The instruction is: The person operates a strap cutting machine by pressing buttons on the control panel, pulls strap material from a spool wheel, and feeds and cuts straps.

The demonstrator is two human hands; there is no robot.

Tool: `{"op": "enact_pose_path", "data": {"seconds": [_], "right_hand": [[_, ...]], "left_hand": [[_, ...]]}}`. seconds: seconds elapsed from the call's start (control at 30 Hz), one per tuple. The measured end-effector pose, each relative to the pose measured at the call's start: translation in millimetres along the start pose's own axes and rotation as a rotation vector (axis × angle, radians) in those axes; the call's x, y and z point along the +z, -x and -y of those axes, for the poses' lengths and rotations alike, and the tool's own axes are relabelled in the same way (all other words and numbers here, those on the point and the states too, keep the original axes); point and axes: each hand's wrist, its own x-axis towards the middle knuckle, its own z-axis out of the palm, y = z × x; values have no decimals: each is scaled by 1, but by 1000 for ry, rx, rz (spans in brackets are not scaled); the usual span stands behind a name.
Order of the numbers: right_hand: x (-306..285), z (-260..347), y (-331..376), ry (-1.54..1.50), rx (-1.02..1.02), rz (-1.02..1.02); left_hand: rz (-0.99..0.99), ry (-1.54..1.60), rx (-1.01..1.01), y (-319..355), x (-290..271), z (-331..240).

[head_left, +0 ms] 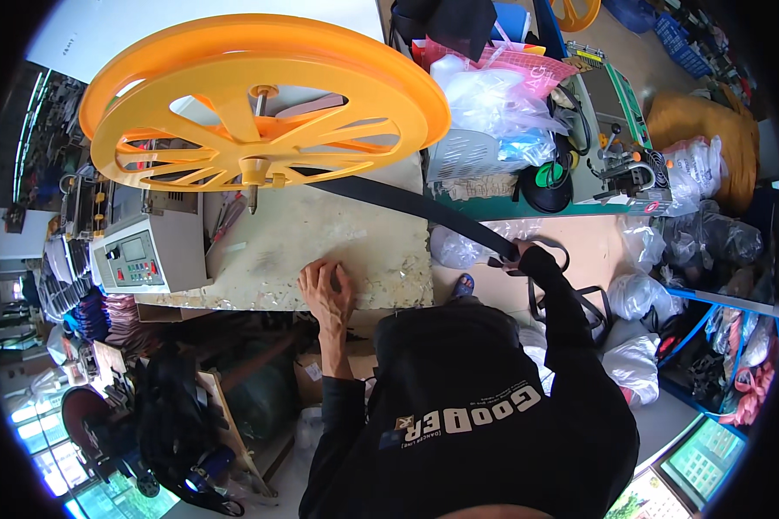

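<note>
A large yellow spoked reel stands on a spindle over a worn, pale worktable. A black webbing strap runs from under the reel, down and right, to my right hand. That hand is mostly covered by a black sleeve and is closed on the strap, whose loops hang below it. My left hand rests flat on the table's front edge, fingers spread, holding nothing.
A grey machine with a control panel sits left of the table. Clear plastic bags pile behind it, beside a green-topped machine bench. More filled bags lie on the floor at right. Clutter and black straps fill the lower left.
</note>
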Motion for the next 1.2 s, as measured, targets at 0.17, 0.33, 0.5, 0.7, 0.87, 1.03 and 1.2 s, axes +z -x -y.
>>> {"op": "enact_pose_path", "data": {"seconds": [0.17,0.33,0.5,0.7,0.87,1.03,1.2], "right_hand": [[-11,-35,-11,-81,324,-568],[-24,-88,3,-307,457,-1236],[-48,-95,17,-243,382,-1458],[-43,-110,37,-335,320,-1487],[-33,-117,32,-288,264,-1473],[-31,-105,32,-317,416,-1413],[-22,-95,41,-285,211,-1348]], "left_hand": [[0,22,-17,4,2,2],[12,53,7,-3,13,-1],[-6,25,-30,2,-3,0],[-3,37,-12,-1,5,2],[5,31,-5,1,6,4],[-4,34,-22,0,4,-2],[26,46,-9,-4,7,0]]}}
